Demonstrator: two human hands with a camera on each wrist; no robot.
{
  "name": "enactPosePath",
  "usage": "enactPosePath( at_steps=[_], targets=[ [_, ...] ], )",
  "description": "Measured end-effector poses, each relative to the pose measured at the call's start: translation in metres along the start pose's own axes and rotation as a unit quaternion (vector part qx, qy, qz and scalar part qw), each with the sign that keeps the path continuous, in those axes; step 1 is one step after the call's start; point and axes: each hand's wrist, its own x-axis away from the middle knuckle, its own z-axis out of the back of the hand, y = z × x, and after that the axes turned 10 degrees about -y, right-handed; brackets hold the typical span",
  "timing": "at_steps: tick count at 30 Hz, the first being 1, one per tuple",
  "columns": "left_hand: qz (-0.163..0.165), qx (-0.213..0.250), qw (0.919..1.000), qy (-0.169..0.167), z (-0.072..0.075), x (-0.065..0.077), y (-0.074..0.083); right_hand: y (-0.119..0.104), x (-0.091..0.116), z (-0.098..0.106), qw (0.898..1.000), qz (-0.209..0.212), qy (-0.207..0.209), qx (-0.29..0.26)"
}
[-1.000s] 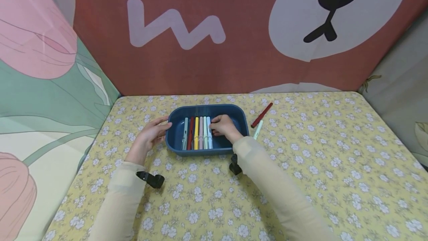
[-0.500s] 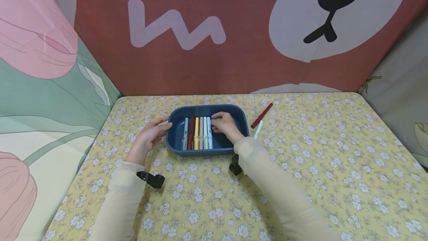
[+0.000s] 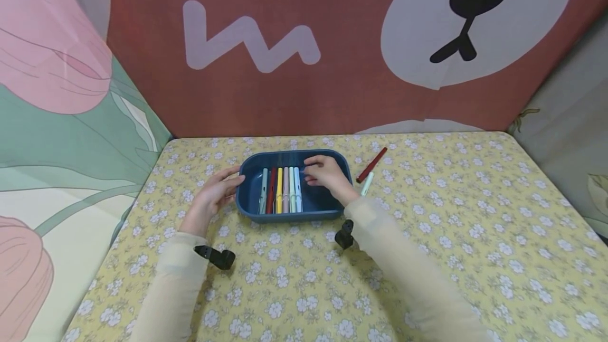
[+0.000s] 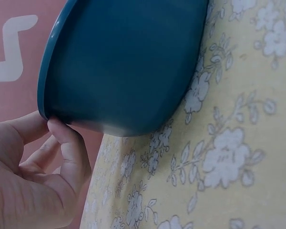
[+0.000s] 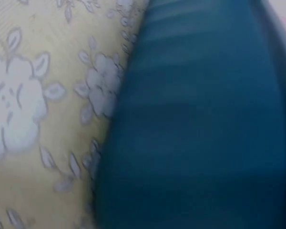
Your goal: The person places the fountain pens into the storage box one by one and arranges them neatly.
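A dark blue tray (image 3: 247, 217) stands on the flowered cloth with several pens in a row inside. The grey-green pen (image 3: 263, 189) lies at the left of the row, then a dark red pen (image 3: 272, 189), a yellow pen (image 3: 279, 189), a pinkish one, a pale green one and a light blue pen (image 3: 297, 189) at the right end. My left hand (image 3: 216, 194) holds the tray's left rim, thumb and fingertips at its edge (image 4: 44, 95). Over the tray's right part, my right hand (image 3: 328, 176) has loosely bent fingers, apart from the light blue pen. The right wrist view shows only tray wall (image 5: 195, 119) and cloth.
Right of the tray, a dark red pen (image 3: 372, 164) lies slanted on the cloth (image 3: 456, 226). A pale green pen (image 3: 367, 183) lies just below it, partly hidden by the right arm. A printed fabric wall (image 3: 285, 104) stands behind the table.
My right hand has moved right, away from the light blue pen at the row's end. The left hand stays at the tray's rim. The pens keep their places.
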Motion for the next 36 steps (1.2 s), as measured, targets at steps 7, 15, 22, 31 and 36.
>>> enactPosePath(
  at_steps=[7, 15, 22, 31, 36],
  targets=[
    [-0.013, -0.004, 0.9999, 0.009, -0.002, -0.001, -0.005, -0.007, 0.015, 0.023, 1.000, 0.019, -0.010, 0.016],
    [-0.033, -0.021, 0.9990, 0.020, -0.003, -0.003, -0.011, -0.015, 0.033, 0.055, 1.000, 0.022, 0.003, 0.015],
    [-0.033, -0.032, 0.9987, 0.024, -0.006, -0.004, -0.011, -0.007, 0.041, 0.083, 0.999, 0.014, 0.033, 0.036],
    [-0.053, -0.016, 0.9983, 0.018, -0.004, 0.000, -0.012, 0.011, 0.047, 0.103, 0.998, -0.026, 0.043, 0.048],
    [-0.055, -0.003, 0.9983, 0.017, -0.005, -0.001, -0.012, 0.022, 0.048, 0.110, 0.997, -0.045, 0.048, 0.027]
  ],
)
